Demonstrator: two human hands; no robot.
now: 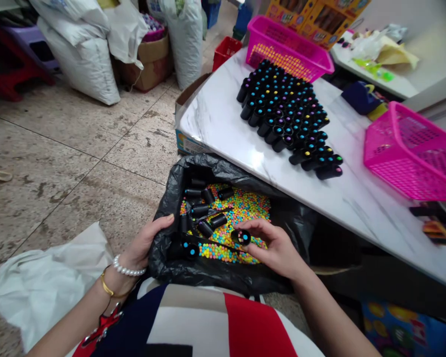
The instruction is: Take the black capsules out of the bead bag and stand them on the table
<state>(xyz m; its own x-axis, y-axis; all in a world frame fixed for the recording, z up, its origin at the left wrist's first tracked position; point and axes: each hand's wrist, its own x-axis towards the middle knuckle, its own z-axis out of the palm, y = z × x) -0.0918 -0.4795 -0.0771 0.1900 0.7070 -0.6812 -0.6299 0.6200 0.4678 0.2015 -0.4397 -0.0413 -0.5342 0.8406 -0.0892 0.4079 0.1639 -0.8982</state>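
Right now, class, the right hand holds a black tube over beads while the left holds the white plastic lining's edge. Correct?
No: the plastic lining is black, as the head view shows. The left hand does hold its edge, and the right hand a black tube over beads.

Black tube (241, 237) in the right grip (280, 249), over multicoloured beads (247, 206)

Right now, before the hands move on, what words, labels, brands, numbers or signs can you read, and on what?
None reads clearly.
Orange boxes: printing, too blurred to read.
Carton under the tabletop: small print, too small to read.
Blue packaging: colourful print, too blurred to read.
Black tube in the right hand: no lettering I can make out.
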